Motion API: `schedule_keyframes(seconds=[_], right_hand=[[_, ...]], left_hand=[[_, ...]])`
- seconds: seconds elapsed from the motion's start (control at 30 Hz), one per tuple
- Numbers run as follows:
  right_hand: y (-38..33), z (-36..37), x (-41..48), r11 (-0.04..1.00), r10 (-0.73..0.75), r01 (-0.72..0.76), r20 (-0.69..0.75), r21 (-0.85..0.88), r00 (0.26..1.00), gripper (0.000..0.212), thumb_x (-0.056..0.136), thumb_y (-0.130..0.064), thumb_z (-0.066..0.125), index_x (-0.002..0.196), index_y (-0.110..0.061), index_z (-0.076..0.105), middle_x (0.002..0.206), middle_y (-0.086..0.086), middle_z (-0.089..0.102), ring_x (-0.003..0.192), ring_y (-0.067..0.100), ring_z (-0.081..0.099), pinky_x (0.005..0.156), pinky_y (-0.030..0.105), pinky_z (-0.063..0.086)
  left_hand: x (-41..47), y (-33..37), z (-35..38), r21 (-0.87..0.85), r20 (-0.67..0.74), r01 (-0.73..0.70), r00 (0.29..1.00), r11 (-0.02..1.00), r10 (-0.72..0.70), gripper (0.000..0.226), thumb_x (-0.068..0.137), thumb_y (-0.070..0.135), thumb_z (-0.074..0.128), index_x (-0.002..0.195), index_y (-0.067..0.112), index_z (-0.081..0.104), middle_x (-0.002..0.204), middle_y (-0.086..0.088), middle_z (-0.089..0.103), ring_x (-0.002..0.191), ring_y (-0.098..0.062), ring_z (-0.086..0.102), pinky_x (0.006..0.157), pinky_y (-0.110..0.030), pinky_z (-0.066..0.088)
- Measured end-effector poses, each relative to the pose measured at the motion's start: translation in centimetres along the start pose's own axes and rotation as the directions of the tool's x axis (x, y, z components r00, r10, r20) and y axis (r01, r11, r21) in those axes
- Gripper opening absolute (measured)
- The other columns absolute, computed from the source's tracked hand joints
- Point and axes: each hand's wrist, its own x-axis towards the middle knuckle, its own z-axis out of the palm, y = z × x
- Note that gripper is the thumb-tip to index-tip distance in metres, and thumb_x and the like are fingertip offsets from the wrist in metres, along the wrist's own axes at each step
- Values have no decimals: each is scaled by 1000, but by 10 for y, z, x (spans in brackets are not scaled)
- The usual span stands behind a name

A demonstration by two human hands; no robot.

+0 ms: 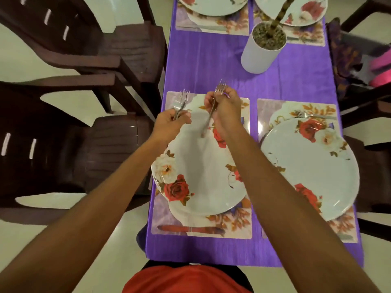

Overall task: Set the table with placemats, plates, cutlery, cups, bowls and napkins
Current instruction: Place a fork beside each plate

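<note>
View: head, looking down the table [211,66], which has a purple covering.
Left hand [171,121]: fingers curled round the handle of a fork [182,101]. Its tines point away, over the far-left corner of the near-left placemat [161,214].
Right hand [226,108]: grips a second fork [220,88], with the tines past the knuckles and the handle hanging over the plate. I cannot tell whether it holds more than one.
Near-left plate [201,166]: rose pattern, on that placemat, beneath both hands.
Knife [190,229]: lies along the placemat's near edge, just beside the plate.
Near-right plate [309,168]: on the near-right placemat [266,111]. A laid fork [313,115] rests across the mat's far end.
Far plates [211,5]: two, each on a mat, cut off by the frame.
White pot [262,49]: holds a plant stem and stands between the near and far settings.
Chairs [95,49]: dark brown, on the table's left side.
</note>
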Motion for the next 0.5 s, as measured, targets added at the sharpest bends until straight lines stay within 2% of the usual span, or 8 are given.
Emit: schedule_keyframes(seconds=[0.07, 0.17, 0.27, 0.3, 0.37, 0.43, 0.5], right_hand=[[6, 15, 6, 990, 12, -7, -35, 138, 999, 23, 100, 8, 43, 113, -7, 54, 82, 15, 64, 64, 18, 64, 62, 26, 57], [14, 27, 14, 948, 76, -45, -86, 316, 993, 26, 101, 10, 43, 118, -7, 52, 86, 16, 65, 69, 20, 67, 67, 28, 59], [21, 30, 20, 922, 126, -72, -117, 380, 985, 27, 100, 11, 43, 121, -5, 51, 91, 18, 64, 76, 24, 68, 73, 32, 60], [23, 28, 23, 922, 133, -80, -117, 378, 984, 27, 100, 11, 45, 122, -2, 51, 92, 19, 64, 78, 25, 68, 72, 33, 61], [24, 20, 30, 954, 116, -81, -104, 289, 988, 21, 98, 9, 50, 117, 2, 55, 91, 18, 66, 77, 26, 68, 69, 32, 61], [21, 6, 38, 998, 40, -36, -89, 47, 995, 11, 95, 6, 59, 102, -1, 63, 90, 16, 71, 73, 24, 69, 72, 32, 60], [16, -8, 46, 969, -63, 47, -57, -242, 996, 13, 90, 6, 67, 92, -7, 68, 87, 13, 75, 73, 22, 72, 76, 32, 61]], left_hand=[[2, -3, 0, -14, -1, 36, 999, 999, -36, 23, 90, 30, 71, 97, 8, 73, 79, -4, 66, 44, -2, 45, 43, -15, 38], [9, -10, -2, -21, -31, 29, 999, 999, -30, 16, 92, 29, 70, 91, 14, 76, 97, -11, 74, 47, -3, 45, 45, -16, 39], [24, -16, -9, -26, -53, 16, 998, 1000, -17, 14, 93, 25, 69, 87, 15, 76, 94, -17, 74, 43, -2, 41, 43, -16, 36], [31, -15, -12, 6, -56, 4, 998, 1000, -4, 14, 93, 24, 69, 84, 16, 75, 88, -13, 73, 44, -1, 44, 46, -16, 38], [45, -13, -18, 59, -72, -12, 997, 998, 16, 16, 93, 26, 69, 80, 18, 74, 79, -1, 71, 56, -3, 56, 57, -21, 47], [62, -10, -23, 79, -96, -31, 995, 996, 39, 12, 93, 25, 70, 83, 19, 75, 81, 0, 73, 70, -11, 67, 67, -27, 55], [75, -5, -24, 160, -103, -90, 989, 983, 107, 9, 93, 24, 69, 87, 19, 73, 83, 2, 72, 72, -5, 68, 65, -20, 54]])
